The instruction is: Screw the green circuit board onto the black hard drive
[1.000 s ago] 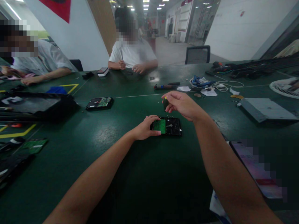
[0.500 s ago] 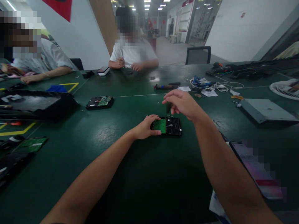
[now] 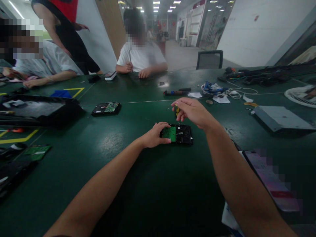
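A black hard drive with a green circuit board on its left half lies flat on the dark green table. My left hand grips its left end, thumb on the near edge and fingers on the far edge. Just above the drive's far side, my right hand has its fingers closed around a small screwdriver with a yellow and black handle. The handle stands roughly upright; its tip is too small to make out. Several tiny bright bits, perhaps screws, lie by the drive's far edge.
Another hard drive lies to the left, near a large black casing. A grey metal box and a phone are on the right. Farther back lie blue-white cables and a dark cylindrical tool. Co-workers sit across the table.
The screwdriver's yellow markings now show between my right fingers. My left hand and the drive stay in place. A person in red and black has appeared standing at the back left.
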A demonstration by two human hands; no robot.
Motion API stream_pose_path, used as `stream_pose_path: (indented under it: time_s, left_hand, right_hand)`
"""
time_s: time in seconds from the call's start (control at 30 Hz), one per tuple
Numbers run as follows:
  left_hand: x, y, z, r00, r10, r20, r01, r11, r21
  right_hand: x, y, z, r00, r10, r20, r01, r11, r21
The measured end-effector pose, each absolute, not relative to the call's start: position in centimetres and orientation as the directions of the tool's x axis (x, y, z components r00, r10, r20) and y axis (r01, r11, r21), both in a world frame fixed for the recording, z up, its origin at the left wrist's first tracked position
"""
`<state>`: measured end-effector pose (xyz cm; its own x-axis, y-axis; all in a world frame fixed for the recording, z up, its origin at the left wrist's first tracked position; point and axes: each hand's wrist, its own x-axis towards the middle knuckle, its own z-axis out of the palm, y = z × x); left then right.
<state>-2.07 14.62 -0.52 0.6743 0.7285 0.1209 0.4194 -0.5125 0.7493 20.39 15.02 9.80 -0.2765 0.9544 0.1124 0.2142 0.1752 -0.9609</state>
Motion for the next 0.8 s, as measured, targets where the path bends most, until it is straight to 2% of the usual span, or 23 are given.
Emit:
stream_pose_path:
  time_s: [0.13,0.3,0.4,0.8]
  left_hand:
    - [-2.11,14.6,-0.29,0.67,0.735,0.104,0.436,-0.503,0.747]
    - [-2.15,14.58,-0.17,0.671,0.734,0.104,0.437,-0.505,0.745]
    - [-2.1,14.52,-0.19,0.663,0.742,0.104,0.442,-0.5,0.745]
    - [-2.06,14.58,-0.4,0.662,0.741,0.115,0.439,-0.508,0.742]
  right_hand:
    - [20.36,14.87,9.88,-0.285,0.953,0.106,0.19,0.164,-0.968]
    - [20.65,14.94,9.91,-0.236,0.951,0.202,0.334,0.274,-0.902]
    - [20.56,14.89,10.01,-0.215,0.948,0.234,0.363,0.3,-0.882]
    - [20.48,14.49,10.21,-0.233,0.952,0.198,0.379,0.276,-0.883]
